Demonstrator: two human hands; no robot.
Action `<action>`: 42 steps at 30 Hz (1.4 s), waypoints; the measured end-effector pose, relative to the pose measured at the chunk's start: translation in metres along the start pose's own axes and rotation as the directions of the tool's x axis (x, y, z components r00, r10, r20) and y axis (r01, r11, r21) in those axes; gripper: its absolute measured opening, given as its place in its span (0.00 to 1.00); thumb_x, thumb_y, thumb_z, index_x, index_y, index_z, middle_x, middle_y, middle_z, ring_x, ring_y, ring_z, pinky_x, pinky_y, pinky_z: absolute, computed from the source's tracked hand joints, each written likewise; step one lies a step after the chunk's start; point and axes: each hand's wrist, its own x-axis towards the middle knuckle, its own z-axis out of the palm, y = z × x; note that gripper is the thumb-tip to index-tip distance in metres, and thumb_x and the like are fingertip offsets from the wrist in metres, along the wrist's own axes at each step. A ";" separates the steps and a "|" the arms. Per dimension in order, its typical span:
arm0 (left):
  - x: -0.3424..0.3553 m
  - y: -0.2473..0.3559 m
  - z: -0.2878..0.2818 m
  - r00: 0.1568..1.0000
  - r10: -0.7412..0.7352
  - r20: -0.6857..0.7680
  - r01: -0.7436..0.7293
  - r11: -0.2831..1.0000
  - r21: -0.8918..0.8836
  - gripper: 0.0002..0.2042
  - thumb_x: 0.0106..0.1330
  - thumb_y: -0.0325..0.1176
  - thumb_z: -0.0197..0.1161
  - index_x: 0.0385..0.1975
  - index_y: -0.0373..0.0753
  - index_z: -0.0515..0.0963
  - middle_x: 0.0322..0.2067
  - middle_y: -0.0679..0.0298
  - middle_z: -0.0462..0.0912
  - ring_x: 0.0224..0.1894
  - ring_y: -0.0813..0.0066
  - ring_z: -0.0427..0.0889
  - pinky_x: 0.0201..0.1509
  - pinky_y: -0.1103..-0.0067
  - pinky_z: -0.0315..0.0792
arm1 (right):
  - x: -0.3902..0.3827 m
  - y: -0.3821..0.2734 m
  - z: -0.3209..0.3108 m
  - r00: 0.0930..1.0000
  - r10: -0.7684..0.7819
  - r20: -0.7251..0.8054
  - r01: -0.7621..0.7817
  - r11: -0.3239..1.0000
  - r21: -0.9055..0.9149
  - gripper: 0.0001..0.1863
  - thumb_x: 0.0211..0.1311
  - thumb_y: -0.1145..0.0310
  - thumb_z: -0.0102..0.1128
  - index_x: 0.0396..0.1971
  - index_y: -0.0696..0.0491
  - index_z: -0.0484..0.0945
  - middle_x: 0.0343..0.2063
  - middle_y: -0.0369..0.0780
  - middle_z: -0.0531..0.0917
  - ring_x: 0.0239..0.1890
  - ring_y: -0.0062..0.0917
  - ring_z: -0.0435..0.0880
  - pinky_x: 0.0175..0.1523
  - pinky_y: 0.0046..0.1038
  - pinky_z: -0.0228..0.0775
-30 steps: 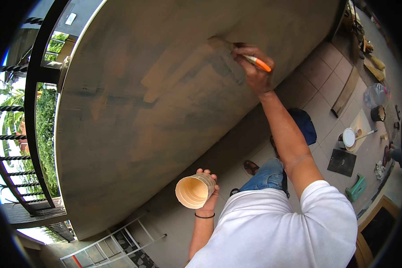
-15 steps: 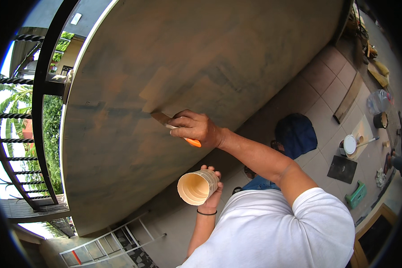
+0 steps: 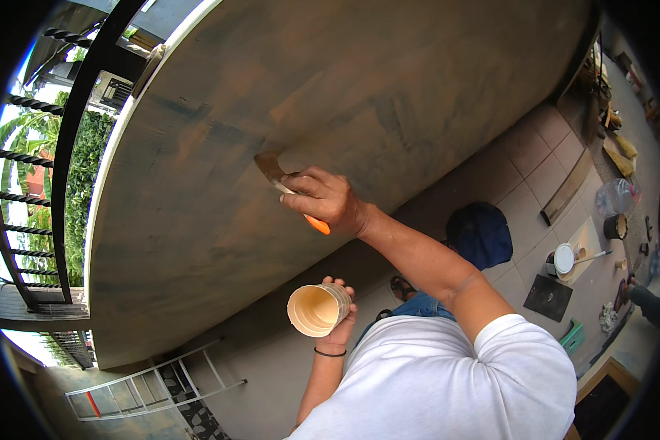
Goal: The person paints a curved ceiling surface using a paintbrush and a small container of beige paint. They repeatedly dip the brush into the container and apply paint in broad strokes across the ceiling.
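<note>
My right hand point(image 3: 320, 198) grips a paintbrush with an orange-tipped handle point(image 3: 317, 224). Its dark bristles point(image 3: 268, 163) touch the mottled brown and grey wall point(image 3: 191, 220), left of the middle of the picture. Below it, my left hand point(image 3: 341, 328) holds a ridged cream container point(image 3: 312, 312) by its side, fingers wrapped round it and the open top facing up. The inside looks pale cream.
On the tiled floor point(image 3: 528, 165) lie a blue cloth point(image 3: 480, 235), a board point(image 3: 565, 187), a lidded tub point(image 3: 561, 260), a water jug point(image 3: 612, 196) and a green stool point(image 3: 570, 334). An aluminium ladder point(image 3: 147, 389) is lower left, black railing point(image 3: 64, 183) left, another person's leg point(image 3: 642, 297) far right.
My right hand has swept the brush down and to the left from higher on the wall, with little movement since half a second ago. My left hand still holds the container in much the same place.
</note>
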 end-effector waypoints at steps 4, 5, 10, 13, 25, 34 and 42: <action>-0.009 0.011 -0.002 0.999 0.010 0.039 -0.011 1.000 0.013 0.28 0.73 0.49 0.69 0.68 0.41 0.77 0.63 0.55 0.80 0.66 0.50 0.78 0.59 0.55 0.84 | 0.025 0.030 -0.037 0.993 0.070 -0.090 -0.068 0.997 0.026 0.15 0.52 0.85 0.74 0.37 0.50 0.88 0.41 0.40 0.90 0.38 0.31 0.90 0.39 0.28 0.84; -0.012 0.013 -0.003 0.999 0.010 0.047 -0.010 1.000 0.003 0.28 0.73 0.49 0.69 0.68 0.41 0.77 0.63 0.55 0.80 0.66 0.49 0.78 0.59 0.55 0.84 | 0.043 0.041 -0.059 0.975 0.098 -0.200 -0.103 0.995 -0.013 0.13 0.54 0.85 0.73 0.36 0.51 0.88 0.40 0.40 0.90 0.38 0.31 0.90 0.39 0.28 0.84; -0.022 0.021 -0.018 0.998 0.007 0.057 -0.005 0.999 -0.034 0.29 0.73 0.49 0.69 0.68 0.41 0.77 0.64 0.55 0.79 0.66 0.49 0.78 0.59 0.55 0.84 | 0.080 0.076 -0.091 0.806 -0.063 -0.589 -0.131 0.951 -0.281 0.12 0.56 0.84 0.74 0.37 0.52 0.89 0.40 0.44 0.89 0.39 0.34 0.91 0.40 0.29 0.84; -0.020 0.024 -0.023 0.999 -0.013 0.044 0.014 0.999 -0.043 0.29 0.73 0.49 0.69 0.68 0.41 0.77 0.64 0.55 0.79 0.66 0.49 0.78 0.59 0.55 0.84 | 0.058 0.033 -0.030 0.947 -0.058 -0.316 -0.040 0.954 -0.296 0.12 0.56 0.83 0.74 0.37 0.52 0.89 0.39 0.42 0.89 0.39 0.31 0.90 0.39 0.28 0.85; -0.012 0.025 -0.017 0.988 -0.015 0.151 0.026 0.997 -0.070 0.30 0.73 0.49 0.68 0.70 0.41 0.75 0.65 0.54 0.78 0.67 0.48 0.77 0.61 0.53 0.83 | 0.106 0.072 -0.096 0.823 -0.063 -0.564 -0.093 0.966 -0.243 0.13 0.58 0.87 0.72 0.39 0.54 0.89 0.41 0.42 0.91 0.42 0.30 0.92 0.45 0.29 0.86; -0.005 0.027 -0.015 0.987 -0.039 0.153 0.052 0.995 -0.080 0.29 0.73 0.50 0.69 0.69 0.41 0.76 0.65 0.55 0.78 0.68 0.48 0.77 0.62 0.52 0.83 | 0.087 -0.009 -0.017 0.993 -0.116 -0.038 0.119 0.989 0.085 0.13 0.52 0.81 0.78 0.36 0.49 0.89 0.39 0.42 0.91 0.37 0.29 0.89 0.41 0.28 0.84; -0.003 0.029 -0.019 0.986 -0.047 0.157 0.059 0.996 -0.070 0.30 0.72 0.50 0.70 0.68 0.41 0.76 0.65 0.54 0.79 0.67 0.48 0.77 0.62 0.53 0.84 | 0.152 0.069 -0.102 0.774 -0.247 -0.583 0.013 0.927 -0.376 0.10 0.61 0.85 0.72 0.39 0.56 0.90 0.41 0.40 0.91 0.41 0.27 0.91 0.44 0.27 0.87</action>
